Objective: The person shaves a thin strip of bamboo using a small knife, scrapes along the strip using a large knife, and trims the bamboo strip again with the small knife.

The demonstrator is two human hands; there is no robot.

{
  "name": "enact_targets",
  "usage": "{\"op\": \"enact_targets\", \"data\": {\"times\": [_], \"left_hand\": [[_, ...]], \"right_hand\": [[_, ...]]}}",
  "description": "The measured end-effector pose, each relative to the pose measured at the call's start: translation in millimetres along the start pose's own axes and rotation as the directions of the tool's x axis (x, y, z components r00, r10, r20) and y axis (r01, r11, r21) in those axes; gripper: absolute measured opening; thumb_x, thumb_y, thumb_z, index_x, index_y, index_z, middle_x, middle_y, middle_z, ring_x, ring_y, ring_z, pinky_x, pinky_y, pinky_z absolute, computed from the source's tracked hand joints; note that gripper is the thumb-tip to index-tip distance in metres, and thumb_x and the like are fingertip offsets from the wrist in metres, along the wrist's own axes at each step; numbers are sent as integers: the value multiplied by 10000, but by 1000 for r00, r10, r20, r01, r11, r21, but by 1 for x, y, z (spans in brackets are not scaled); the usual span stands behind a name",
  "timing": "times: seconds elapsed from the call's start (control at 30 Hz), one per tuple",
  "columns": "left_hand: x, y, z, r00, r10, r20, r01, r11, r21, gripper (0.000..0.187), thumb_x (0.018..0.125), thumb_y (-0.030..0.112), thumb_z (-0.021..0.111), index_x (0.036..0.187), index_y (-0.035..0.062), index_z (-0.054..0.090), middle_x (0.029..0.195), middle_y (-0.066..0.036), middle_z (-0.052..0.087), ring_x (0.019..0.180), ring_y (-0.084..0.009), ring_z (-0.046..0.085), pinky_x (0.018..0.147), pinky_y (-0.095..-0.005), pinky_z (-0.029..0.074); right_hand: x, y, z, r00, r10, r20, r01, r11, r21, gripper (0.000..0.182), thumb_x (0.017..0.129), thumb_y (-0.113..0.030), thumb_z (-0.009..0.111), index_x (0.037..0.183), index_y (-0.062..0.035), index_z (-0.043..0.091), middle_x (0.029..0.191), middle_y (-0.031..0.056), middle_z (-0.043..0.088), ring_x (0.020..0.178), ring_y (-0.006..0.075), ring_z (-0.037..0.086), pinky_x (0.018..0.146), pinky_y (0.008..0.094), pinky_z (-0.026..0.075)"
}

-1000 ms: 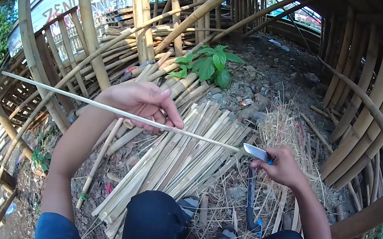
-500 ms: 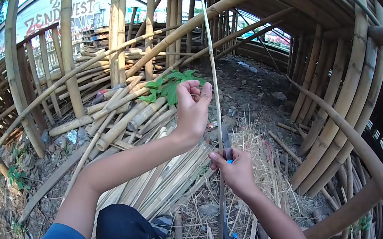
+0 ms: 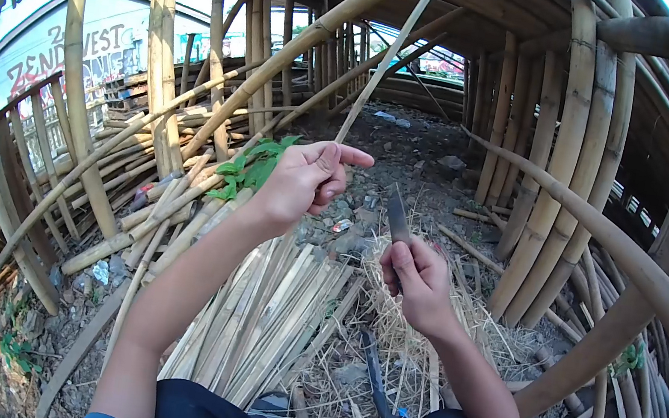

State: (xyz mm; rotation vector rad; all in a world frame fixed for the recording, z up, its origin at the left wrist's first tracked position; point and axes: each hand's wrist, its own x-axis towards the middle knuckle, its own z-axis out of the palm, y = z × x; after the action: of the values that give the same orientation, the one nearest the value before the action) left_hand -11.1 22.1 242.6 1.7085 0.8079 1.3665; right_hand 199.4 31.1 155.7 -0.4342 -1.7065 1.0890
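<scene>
My left hand (image 3: 302,180) is closed around the lower end of a long thin bamboo strip (image 3: 394,55), which slants up and away past the top of the view. Its index finger points to the right. My right hand (image 3: 418,286) grips a knife (image 3: 398,217), its flat dark blade pointing up and forward, apart from the strip. The knife's handle is mostly hidden in my fist. Below my hands lies a heap of split bamboo strips (image 3: 263,311). Pale shavings (image 3: 399,297) cover the ground under my right hand.
A dark curved piece with a blue bit (image 3: 382,385) lies between my feet. Bamboo posts (image 3: 560,174) stand on the right, and a bent pole (image 3: 608,228) crosses there. Cut bamboo poles (image 3: 178,212) and a green leafy plant (image 3: 254,167) are at the left.
My left hand has closed on the bamboo strip, whose lower end has come up away from my right hand. The knife now points up, clear of the strip. The view has shifted right.
</scene>
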Motion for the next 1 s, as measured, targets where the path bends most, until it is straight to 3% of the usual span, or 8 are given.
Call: {"op": "enact_targets", "data": {"times": [0.1,0.2,0.27,0.33,0.47,0.53,0.73,1.0], "left_hand": [[-28,-24,4,976,-104,192,91,993,76,472,1000,387,387,1207,-16,518,638,39,412,506,-28,316,447,-189,243],[-58,-34,16,949,-235,210,217,971,105,309,1022,273,359,1052,13,524,666,22,459,589,-40,379,531,-178,312],[-69,-41,21,940,-268,213,256,963,82,280,1018,244,365,1009,15,526,670,15,463,598,-47,388,538,-190,325],[-80,-50,24,933,-293,207,288,956,56,256,1014,215,371,966,18,529,674,8,467,606,-53,397,544,-203,337],[-95,-55,28,977,-166,136,139,973,186,300,1003,257,413,882,21,552,678,23,453,595,-42,361,529,-204,306],[-102,-45,31,985,-171,37,147,921,362,275,987,179,424,832,-3,561,648,-14,489,603,-86,437,564,-254,383],[-113,-54,24,980,-201,-5,186,897,401,346,991,268,433,797,12,563,632,20,455,595,-70,407,551,-229,353],[-117,-60,17,954,-296,-43,291,887,359,295,977,198,436,805,9,583,607,-4,479,576,-82,445,532,-256,373]], "right_hand": [[-4,-15,-9,998,44,55,-46,998,36,305,1002,-284,443,873,-31,554,613,-22,465,539,42,406,504,210,328],[-7,-17,-6,986,135,98,-138,990,20,301,1000,-280,448,862,-35,554,585,-43,433,516,38,380,481,211,301],[-5,-6,-6,940,196,278,-204,979,0,309,995,-282,462,842,-34,564,575,-47,424,506,35,371,464,215,291],[-6,0,-1,945,201,257,-206,979,-10,330,987,-284,483,802,-27,577,569,-46,434,500,33,372,455,218,285],[-5,-5,5,934,217,283,-213,976,-46,339,973,-275,514,770,-15,592,571,-43,463,508,28,390,457,215,292],[-5,-3,8,931,236,279,-235,971,-38,342,967,-273,527,759,-11,598,571,-42,472,509,26,395,456,215,296],[-4,8,9,936,269,226,-237,958,-160,358,942,-276,572,705,-10,616,551,-39,490,495,27,401,440,226,298],[-3,13,13,907,393,152,-372,916,-152,337,928,-273,596,720,-12,643,536,-44,483,475,23,370,427,228,266]]}}
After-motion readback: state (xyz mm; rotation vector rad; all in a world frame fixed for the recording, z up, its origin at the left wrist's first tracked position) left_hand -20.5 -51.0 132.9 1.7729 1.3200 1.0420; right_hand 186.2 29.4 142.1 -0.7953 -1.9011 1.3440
